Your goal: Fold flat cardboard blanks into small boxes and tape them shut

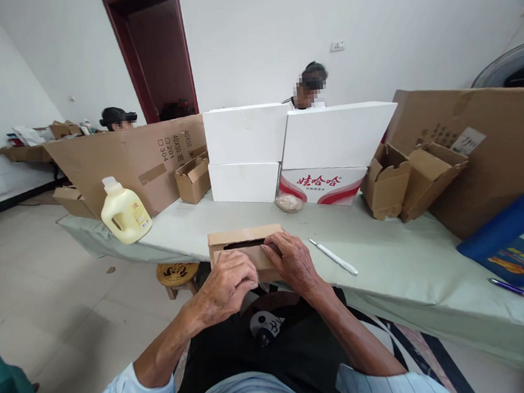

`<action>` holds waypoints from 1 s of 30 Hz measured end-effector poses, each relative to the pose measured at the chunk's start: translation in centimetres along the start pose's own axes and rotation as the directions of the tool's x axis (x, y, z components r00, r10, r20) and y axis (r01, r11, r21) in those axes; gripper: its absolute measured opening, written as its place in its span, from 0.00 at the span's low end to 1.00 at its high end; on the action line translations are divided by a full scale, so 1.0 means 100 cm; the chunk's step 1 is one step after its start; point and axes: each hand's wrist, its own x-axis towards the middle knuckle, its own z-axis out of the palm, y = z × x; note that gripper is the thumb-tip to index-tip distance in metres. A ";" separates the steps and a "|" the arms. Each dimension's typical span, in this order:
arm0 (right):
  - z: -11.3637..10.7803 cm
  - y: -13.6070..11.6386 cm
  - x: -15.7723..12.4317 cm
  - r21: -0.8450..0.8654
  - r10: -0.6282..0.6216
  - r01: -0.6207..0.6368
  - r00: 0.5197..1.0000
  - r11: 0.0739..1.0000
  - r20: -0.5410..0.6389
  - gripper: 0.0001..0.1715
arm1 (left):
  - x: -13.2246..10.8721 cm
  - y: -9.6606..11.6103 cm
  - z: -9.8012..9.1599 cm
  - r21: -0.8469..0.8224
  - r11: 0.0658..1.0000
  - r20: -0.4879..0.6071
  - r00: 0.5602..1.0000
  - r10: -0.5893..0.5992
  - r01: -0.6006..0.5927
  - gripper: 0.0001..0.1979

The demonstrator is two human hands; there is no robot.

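Observation:
A small brown cardboard box [246,235] lies at the table's near edge, right in front of my body. A dark slot-like opening shows along its upper side. My right hand [294,260] grips the box at its right end, thumb and fingertips at the edge of the opening. At the box's near left side is my left hand [230,282], its fingers curled into a pinch; whatever they hold is hidden. To the right of the box, a white slim-handled craft knife [334,256] rests on the pale green tablecloth [287,222].
White boxes [247,135] stand stacked at the back, a clear wrapped bundle [289,203] before them. A yellow jug [124,211] is left; open cartons [429,175], a blue jug [516,241] and a purple pen [522,290] are right. Two people sit behind cardboard panels [148,151].

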 end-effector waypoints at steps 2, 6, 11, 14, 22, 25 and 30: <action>0.002 0.001 -0.003 -0.015 -0.009 0.009 1.000 1.000 0.001 0.09 | -0.007 0.002 0.004 -0.007 1.000 0.004 1.000 0.018 -0.018 0.10; 0.009 0.005 -0.009 -0.030 -0.010 0.010 1.000 0.999 0.000 0.10 | -0.014 0.009 0.005 -0.106 0.993 0.009 0.999 0.048 -0.046 0.09; 0.014 0.009 -0.016 -0.025 -0.035 0.035 0.999 0.999 -0.003 0.11 | -0.005 0.001 -0.012 -0.281 0.953 -0.107 0.984 -0.143 0.108 0.09; 0.012 0.007 -0.020 -0.024 -0.050 0.050 0.999 0.998 -0.003 0.12 | 0.005 -0.011 -0.024 -0.397 0.886 -0.108 0.947 -0.303 0.239 0.10; 0.010 0.004 -0.021 -0.026 -0.047 0.048 0.999 0.999 0.007 0.12 | 0.038 -0.038 -0.036 -0.594 0.663 0.063 0.848 -0.527 0.456 0.19; 0.010 0.004 -0.021 -0.030 -0.050 0.050 0.999 0.998 0.007 0.12 | 0.053 -0.045 -0.034 -0.605 0.612 0.144 0.826 -0.545 0.510 0.20; 0.008 0.003 -0.021 -0.026 -0.043 0.044 0.999 0.999 0.014 0.13 | 0.073 -0.059 -0.030 -0.492 0.654 0.182 0.803 -0.568 0.574 0.16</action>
